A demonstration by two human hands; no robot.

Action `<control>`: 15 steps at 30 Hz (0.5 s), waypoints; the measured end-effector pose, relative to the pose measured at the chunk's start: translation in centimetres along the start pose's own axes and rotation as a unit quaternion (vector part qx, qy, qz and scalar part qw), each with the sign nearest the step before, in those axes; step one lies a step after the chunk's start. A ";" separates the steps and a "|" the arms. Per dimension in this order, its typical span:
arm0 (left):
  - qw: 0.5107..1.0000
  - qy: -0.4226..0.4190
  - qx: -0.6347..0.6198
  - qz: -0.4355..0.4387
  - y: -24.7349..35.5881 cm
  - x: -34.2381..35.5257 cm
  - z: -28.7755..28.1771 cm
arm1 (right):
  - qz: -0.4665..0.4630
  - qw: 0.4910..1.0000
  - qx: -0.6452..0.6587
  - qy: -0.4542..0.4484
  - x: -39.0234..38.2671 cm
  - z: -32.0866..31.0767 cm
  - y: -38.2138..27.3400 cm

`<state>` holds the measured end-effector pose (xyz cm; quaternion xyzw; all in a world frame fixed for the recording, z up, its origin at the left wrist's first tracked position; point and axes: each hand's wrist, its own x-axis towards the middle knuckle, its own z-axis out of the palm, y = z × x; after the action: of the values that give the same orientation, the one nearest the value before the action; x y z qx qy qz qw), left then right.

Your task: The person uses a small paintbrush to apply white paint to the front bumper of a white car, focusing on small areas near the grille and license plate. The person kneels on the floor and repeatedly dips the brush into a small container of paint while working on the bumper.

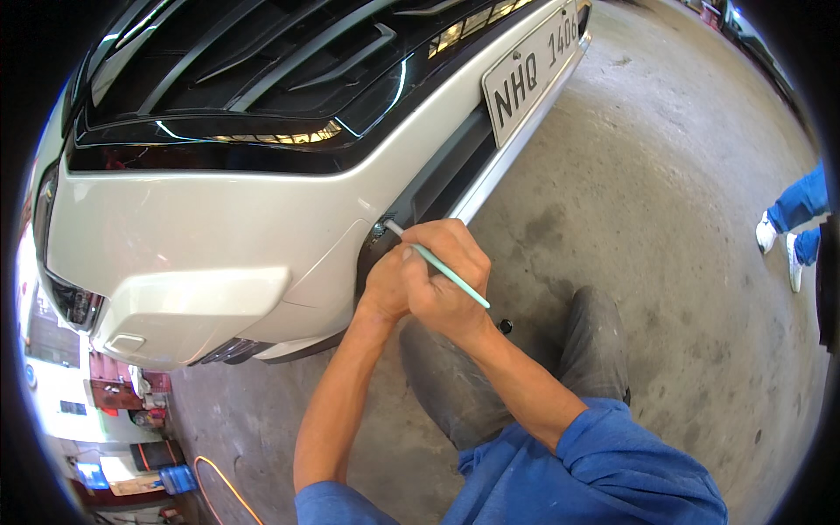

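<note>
The slim tool (453, 280) has a pale green handle and a greyish front end. It slants, front end up and left, to a small dark, shiny inset (379, 231) at the near end of the bumper's black opening; contact is unclear. The bumper (319, 206) is glossy white, curved around the inset.

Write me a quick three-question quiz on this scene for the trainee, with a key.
1. Which hand grips the slim tool with the pale green handle?
2. True or false: the tool's tip points away from the car.
3. Fill in the colour: an ____ hose or cable curves across the floor at lower left.

Key:
1. The right hand.
2. False; it points at the dark trim on the car.
3. Orange.
</note>
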<state>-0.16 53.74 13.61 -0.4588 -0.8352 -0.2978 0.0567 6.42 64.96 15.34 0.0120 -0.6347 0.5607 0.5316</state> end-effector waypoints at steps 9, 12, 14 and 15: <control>1.000 -0.027 0.012 -0.009 -1.0 -0.1 0.5 | 0.003 1.000 -0.001 0.010 0.1 0.0 0.0; 0.999 -0.012 0.028 0.013 -1.1 -0.1 0.6 | 0.006 1.000 0.002 0.013 0.1 0.1 0.0; 0.999 -0.004 0.037 0.026 -1.0 -0.1 0.6 | 0.008 1.000 0.002 0.012 0.1 0.1 0.0; 0.999 -0.002 0.038 0.029 -1.0 0.0 0.6 | 0.010 1.000 0.002 0.013 0.1 0.0 0.0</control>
<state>-0.84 53.66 12.68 -0.4810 -0.8324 -0.2628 0.0810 6.34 65.00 15.43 -0.0004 -0.6272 0.5669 0.5341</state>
